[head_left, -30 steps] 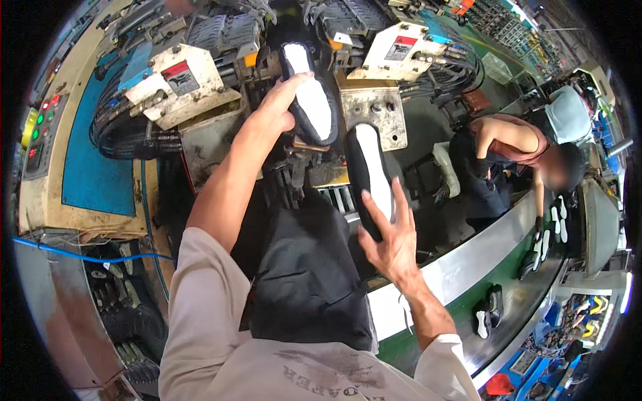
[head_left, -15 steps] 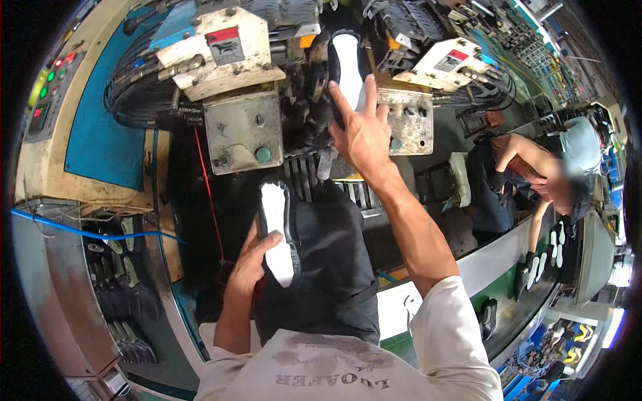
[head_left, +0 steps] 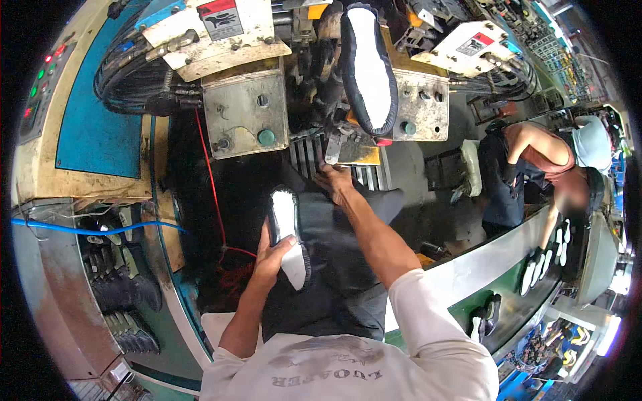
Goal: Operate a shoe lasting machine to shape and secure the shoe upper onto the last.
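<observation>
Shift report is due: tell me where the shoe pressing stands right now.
Done: one black shoe sits sole-up in the press. In hand: the left hand grips a second shoe, sole-up; the right hand reaches under the loaded station. Left, probably: pressing, with shoes waiting on the green conveyor.

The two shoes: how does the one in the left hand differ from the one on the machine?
The held shoe is gripped by the left hand low over the person's lap; the mounted shoe sits up on the machine, touched by neither hand. The held shoe looks smaller in the frame and the mounted shoe larger. Both are black with white soles facing the camera.
</observation>
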`<state>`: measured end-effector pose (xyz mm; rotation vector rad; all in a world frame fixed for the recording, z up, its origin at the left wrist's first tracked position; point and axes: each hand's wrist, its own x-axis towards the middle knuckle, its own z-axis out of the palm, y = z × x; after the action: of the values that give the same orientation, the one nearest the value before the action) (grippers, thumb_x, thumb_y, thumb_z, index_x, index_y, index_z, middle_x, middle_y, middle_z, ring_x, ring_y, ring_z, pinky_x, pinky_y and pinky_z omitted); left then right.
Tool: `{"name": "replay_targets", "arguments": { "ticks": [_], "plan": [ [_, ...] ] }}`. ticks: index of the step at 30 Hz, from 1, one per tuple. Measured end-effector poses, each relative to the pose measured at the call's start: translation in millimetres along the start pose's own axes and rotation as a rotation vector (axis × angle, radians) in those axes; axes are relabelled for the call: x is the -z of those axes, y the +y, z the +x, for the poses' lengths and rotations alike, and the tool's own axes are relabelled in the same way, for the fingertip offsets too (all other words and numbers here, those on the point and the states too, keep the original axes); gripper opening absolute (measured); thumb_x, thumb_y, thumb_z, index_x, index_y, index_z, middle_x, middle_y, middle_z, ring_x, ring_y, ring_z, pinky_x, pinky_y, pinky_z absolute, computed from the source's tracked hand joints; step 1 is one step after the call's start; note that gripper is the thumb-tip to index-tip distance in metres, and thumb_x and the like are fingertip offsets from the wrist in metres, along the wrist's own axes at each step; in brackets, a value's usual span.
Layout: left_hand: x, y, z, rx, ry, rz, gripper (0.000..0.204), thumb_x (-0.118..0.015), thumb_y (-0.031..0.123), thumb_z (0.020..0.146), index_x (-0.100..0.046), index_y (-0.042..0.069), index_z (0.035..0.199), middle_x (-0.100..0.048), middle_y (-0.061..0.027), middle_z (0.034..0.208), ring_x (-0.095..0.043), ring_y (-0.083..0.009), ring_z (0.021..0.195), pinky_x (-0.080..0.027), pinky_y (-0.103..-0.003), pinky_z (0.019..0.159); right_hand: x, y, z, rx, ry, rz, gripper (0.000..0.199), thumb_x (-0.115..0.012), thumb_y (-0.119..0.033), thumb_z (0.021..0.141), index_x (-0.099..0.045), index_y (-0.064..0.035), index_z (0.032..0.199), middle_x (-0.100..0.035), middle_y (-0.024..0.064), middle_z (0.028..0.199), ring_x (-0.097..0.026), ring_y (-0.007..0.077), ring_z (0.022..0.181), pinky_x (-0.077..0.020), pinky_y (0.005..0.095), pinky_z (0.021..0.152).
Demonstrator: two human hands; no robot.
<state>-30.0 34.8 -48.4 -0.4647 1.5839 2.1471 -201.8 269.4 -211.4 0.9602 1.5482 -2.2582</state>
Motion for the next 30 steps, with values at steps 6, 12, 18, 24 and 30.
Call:
{"name": "replay_targets", "arguments": {
  "ticks": [6, 12, 18, 24, 30],
  "plan": [
    [8.7, 6.0, -24.7, 0.039, 0.191, -0.026, 0.091, -0.074, 0.016, 0.097, -0.023, 0.007, 0.171, -0.051, -0.0134, 0.156, -0.051, -0.0252, 0.14, -0.039, -0.04, 0.118, -3.1, -0.1, -18.8, 0.075, 0.064, -0.514, 0.041, -0.075, -0.014, 0.092, -0.069, 0.009, 0.126, -0.075, 0.0208, 0.119, -0.071, 0.0303, 0.11, -0.0567, 0.0403, 0.098],
    [5.1, 1.3, -15.0, 0.003, 0.173, 0.029, 0.086, -0.071, 0.016, 0.097, -0.026, 0.005, 0.17, -0.051, -0.017, 0.155, -0.053, -0.0287, 0.139, -0.041, -0.041, 0.117, -18.4, -113.1, -40.1, 0.662, -0.124, -0.545, 0.052, -0.073, -0.02, 0.085, -0.067, 0.0035, 0.131, -0.074, 0.0265, 0.127, -0.069, 0.036, 0.123, -0.0497, 0.0426, 0.107],
    [-5.8, -15.3, 2.4, -0.065, 0.128, 0.047, 0.082, -0.07, 0.012, 0.098, -0.028, 0.005, 0.169, -0.053, -0.0142, 0.153, -0.054, -0.0251, 0.137, -0.042, -0.039, 0.116, -3.0, -119.8, -41.4, 0.803, 0.028, -0.641, 0.046, -0.071, -0.016, 0.082, -0.07, -0.0002, 0.125, -0.076, 0.0251, 0.106, -0.076, 0.04, 0.099, -0.0563, 0.0457, 0.084],
    [-17.9, -8.5, 0.8, -0.1, 0.15, -0.004, 0.074, -0.067, 0.007, 0.102, -0.031, 0.005, 0.167, -0.054, -0.0119, 0.151, -0.056, -0.0216, 0.132, -0.044, -0.037, 0.113, 4.7, -134.5, -162.7, 1.291, -0.528, -0.991, 0.045, -0.074, -0.01, 0.086, -0.072, -0.001, 0.13, -0.07, 0.0171, 0.139, -0.061, 0.0379, 0.137, -0.0458, 0.0509, 0.117],
    [-21.6, -12.7, -3.5, -0.117, 0.147, 0.047, 0.078, -0.071, 0.01, 0.1, -0.031, 0.005, 0.167, -0.054, -0.0131, 0.15, -0.056, -0.0232, 0.131, -0.045, -0.038, 0.112, -58.2, -256.8, -172.0, 1.632, 0.113, -1.292, 0.062, -0.075, -0.027, 0.091, -0.059, -0.0071, 0.149, -0.052, 0.0159, 0.159, -0.041, 0.0382, 0.152, -0.026, 0.0578, 0.129]
  ]
}}
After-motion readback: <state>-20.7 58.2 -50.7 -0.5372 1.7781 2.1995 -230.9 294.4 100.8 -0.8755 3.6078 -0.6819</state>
